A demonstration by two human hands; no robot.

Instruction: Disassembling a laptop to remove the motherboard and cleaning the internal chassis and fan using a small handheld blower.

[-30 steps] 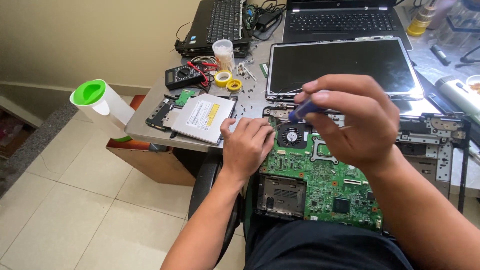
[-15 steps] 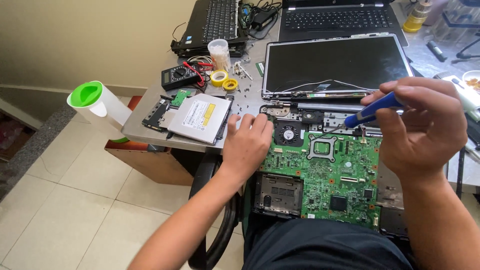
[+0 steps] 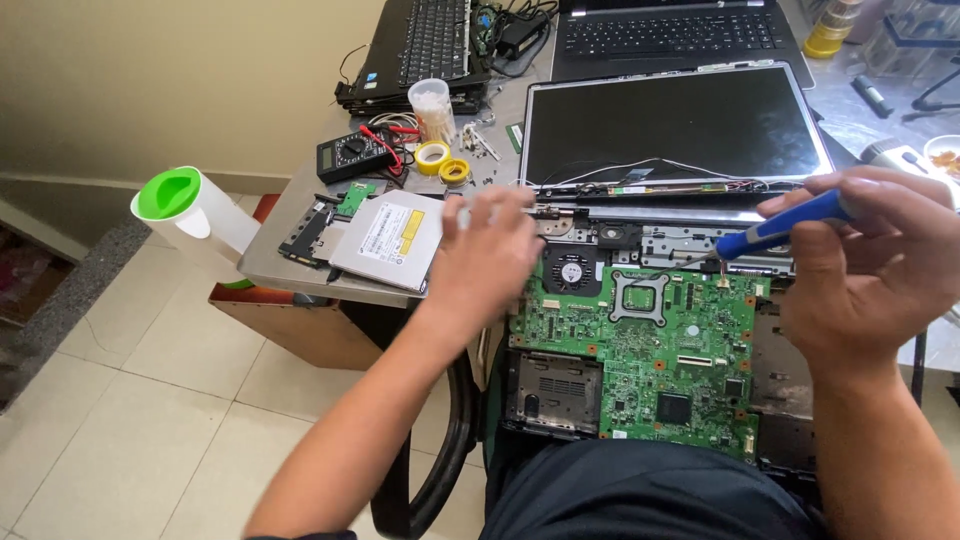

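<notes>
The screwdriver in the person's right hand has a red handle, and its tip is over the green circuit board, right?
Not quite: in the head view the screwdriver in the right hand has a blue handle, not red. Its tip is indeed over the green circuit board.

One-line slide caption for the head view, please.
Right hand holds a blue-handled screwdriver over a green laptop motherboard; blurred left hand hovers beside a silver optical drive.

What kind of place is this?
Probably a home laptop-repair desk: an opened laptop's green circuit board, a multimeter, and a blue screwdriver in the right hand.
</notes>
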